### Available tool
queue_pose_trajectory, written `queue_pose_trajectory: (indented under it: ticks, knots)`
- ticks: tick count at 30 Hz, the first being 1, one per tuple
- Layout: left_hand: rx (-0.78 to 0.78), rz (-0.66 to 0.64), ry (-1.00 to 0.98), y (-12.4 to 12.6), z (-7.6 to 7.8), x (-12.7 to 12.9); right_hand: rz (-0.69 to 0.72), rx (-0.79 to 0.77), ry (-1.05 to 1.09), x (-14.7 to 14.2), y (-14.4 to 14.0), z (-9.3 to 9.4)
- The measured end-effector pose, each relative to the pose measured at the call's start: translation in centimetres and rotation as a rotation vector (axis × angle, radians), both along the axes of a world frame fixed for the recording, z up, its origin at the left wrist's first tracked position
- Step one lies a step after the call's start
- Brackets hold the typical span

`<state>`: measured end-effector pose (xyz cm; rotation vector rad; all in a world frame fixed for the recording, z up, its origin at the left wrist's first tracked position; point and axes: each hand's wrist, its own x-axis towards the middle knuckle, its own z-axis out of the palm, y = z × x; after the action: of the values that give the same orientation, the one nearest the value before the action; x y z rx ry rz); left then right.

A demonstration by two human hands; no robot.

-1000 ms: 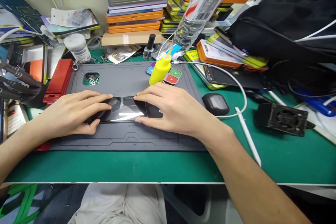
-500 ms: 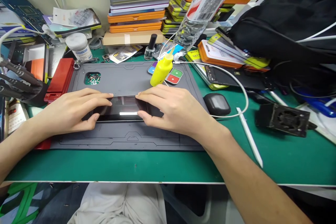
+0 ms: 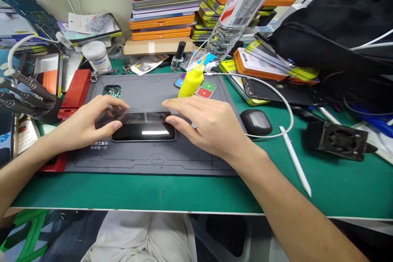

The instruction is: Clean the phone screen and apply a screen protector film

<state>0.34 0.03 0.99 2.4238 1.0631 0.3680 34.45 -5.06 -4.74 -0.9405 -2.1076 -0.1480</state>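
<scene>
A black smartphone (image 3: 143, 131) lies screen up on the grey work mat (image 3: 147, 157), a bright reflection across its glass. Beside its left end is my left hand (image 3: 96, 119), fingers apart and slightly blurred, the thumb tip at the phone's edge. My right hand (image 3: 204, 125) hovers over the right end with fingers stretched out and the thumb close to the corner. Whether either thumb touches the phone I cannot tell. Just behind my right hand stands a yellow squeeze bottle (image 3: 192, 80) with a narrow tip.
Left of the mat are a red case (image 3: 75, 94) and a dark tool holder (image 3: 46, 108). Behind it stand a white jar (image 3: 97, 57), a small glass bottle (image 3: 178, 59) and stacked boxes (image 3: 167, 8). To the right lie a black earbud case (image 3: 255, 122), a white stylus (image 3: 295, 161) and a small fan (image 3: 336, 139).
Both hands have loosened from the phone's ends and drawn slightly outward, so more of the phone shows. The whole view has shifted a little.
</scene>
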Motion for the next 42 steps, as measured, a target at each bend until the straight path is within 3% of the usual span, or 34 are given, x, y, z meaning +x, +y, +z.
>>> queue_pose_trajectory:
  ticks: [3,6,8,12,16,21,27,31,37,42]
  knots:
    - [0.049,0.154,-0.133,0.1,0.0,-0.1,-0.041,0.164,0.22,0.2,-0.1,0.6]
    - [0.146,0.282,-0.278,0.5,-0.4,0.0,-0.221,0.206,0.431,0.6,0.1,1.0]
    - [0.219,0.313,-0.342,0.6,-0.7,0.1,-0.296,0.104,0.473,0.9,0.5,0.8]
    - [0.339,0.327,-0.319,0.4,-0.9,0.2,-0.3,-0.14,0.399,1.3,1.3,-0.8]
    - [0.523,0.359,-0.252,0.0,-0.8,0.0,-0.334,-0.27,0.335,1.7,1.5,-2.2]
    - [0.654,0.393,-0.108,-0.4,-0.6,-0.2,-0.394,-0.345,0.34,1.7,1.6,-2.3]
    - [0.74,0.421,-0.014,-0.5,-0.4,-0.3,-0.261,-0.386,0.457,1.5,1.9,-1.2]
    - [0.769,0.443,0.049,-0.5,-0.3,-0.5,-0.133,-0.349,0.416,1.6,1.2,0.3]
    - [0.668,0.462,0.109,-1.0,0.4,0.0,0.103,-0.381,0.355,1.1,0.0,1.5]
    - [0.619,0.506,0.101,-1.3,0.7,0.5,0.157,-0.407,0.277,0.8,-0.1,1.4]
